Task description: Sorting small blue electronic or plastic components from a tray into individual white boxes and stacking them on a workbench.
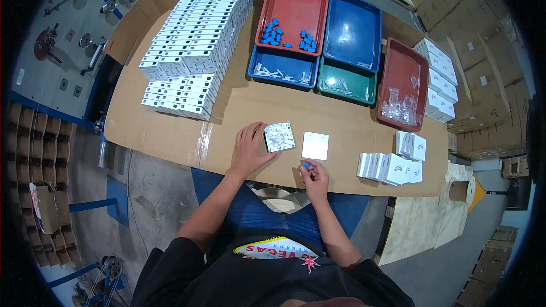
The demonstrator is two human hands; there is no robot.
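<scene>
Near the table's front edge, a square white plastic housing lies with its uneven inner side facing up. My left hand grips it at the left side, fingers along the edge and thumb near the lower corner. Between the thumb and fingertips of my right hand is a small blue plastic piece. That hand hovers just in front of a flat white square plate, which lies on the cardboard to the right of the housing.
Stacked white housings rise at the left. Trays stand at the back: red with blue pieces, blue with white pieces, blue, green, and red with clear bags. White boxes sit front right.
</scene>
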